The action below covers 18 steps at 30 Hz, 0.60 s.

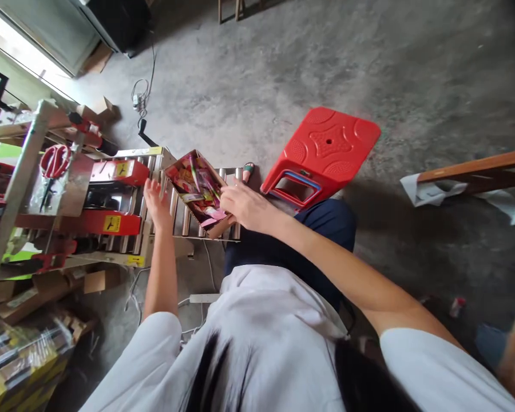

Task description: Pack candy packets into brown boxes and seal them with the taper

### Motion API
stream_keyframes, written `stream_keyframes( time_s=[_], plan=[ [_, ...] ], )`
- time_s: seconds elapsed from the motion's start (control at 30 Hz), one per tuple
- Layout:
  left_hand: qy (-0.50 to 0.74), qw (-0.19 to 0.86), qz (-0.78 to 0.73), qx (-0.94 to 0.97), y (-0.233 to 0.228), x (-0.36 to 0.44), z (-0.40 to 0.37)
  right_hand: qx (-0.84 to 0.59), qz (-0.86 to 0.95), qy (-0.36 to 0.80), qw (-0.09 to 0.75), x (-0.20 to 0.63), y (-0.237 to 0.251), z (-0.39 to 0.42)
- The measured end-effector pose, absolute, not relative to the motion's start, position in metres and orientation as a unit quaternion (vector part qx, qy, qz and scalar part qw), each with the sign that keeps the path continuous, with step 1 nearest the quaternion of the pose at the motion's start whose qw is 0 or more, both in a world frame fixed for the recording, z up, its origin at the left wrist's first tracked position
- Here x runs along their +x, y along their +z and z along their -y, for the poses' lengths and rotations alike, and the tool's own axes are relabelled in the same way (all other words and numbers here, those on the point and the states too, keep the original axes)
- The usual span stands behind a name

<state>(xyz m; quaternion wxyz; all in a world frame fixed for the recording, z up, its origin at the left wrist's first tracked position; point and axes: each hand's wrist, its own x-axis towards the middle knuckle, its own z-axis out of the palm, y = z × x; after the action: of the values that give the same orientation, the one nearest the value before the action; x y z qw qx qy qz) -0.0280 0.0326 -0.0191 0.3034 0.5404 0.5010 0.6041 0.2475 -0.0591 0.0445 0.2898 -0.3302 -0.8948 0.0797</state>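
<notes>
An open cardboard box [214, 230] sits askew on a short roller conveyor [186, 220]. Inside it lie several small, colourful packets [199, 182] in pink, purple and green. My right hand [246, 207] is at the box's near right side, its fingers bent over the edge beside a flap; the fingertips are partly hidden. To the left of the box, my left hand [155, 203] is raised with its fingers apart and nothing in it, near the end of a machine with red guards [122, 223].
Red-handled scissors [55, 163] lie on the machine's top plate. A red plastic stool [326, 149] stands right of the conveyor. Cables [141, 97] trail over the concrete floor. Wrapped stacks [30, 360] are at lower left, and a wooden piece [476, 169] is at right.
</notes>
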Motion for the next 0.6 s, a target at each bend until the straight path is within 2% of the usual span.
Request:
stream_keyframes(
  time_s=[0.07, 0.13, 0.3, 0.4, 0.5, 0.6],
  plan=[
    [0.617, 0.323, -0.459, 0.552, -0.001, -0.030, -0.050, -0.376, 0.858, 0.077, 0.342, 0.234, 0.051, 0.078],
    [0.588, 0.347, -0.418, 0.599, 0.015, -0.025, -0.060, -0.397, 0.845, 0.088, 0.348, 0.215, 0.054, 0.084],
    [0.576, 0.330, -0.395, 0.635, 0.031, -0.017, -0.057, -0.473, 0.838, 0.125, 0.240, 0.168, 0.027, 0.038],
    [0.557, 0.299, -0.422, 0.650, 0.035, -0.028, -0.048, -0.468, 0.855, 0.119, 0.188, 0.148, 0.005, 0.019],
    [0.465, 0.317, -0.455, 0.690, 0.045, -0.036, -0.042, -0.460, 0.860, 0.114, 0.188, 0.140, -0.004, 0.021],
    [0.310, 0.322, -0.459, 0.768, 0.058, -0.034, -0.046, -0.449, 0.851, 0.146, 0.228, 0.144, 0.000, 0.025]
  ],
)
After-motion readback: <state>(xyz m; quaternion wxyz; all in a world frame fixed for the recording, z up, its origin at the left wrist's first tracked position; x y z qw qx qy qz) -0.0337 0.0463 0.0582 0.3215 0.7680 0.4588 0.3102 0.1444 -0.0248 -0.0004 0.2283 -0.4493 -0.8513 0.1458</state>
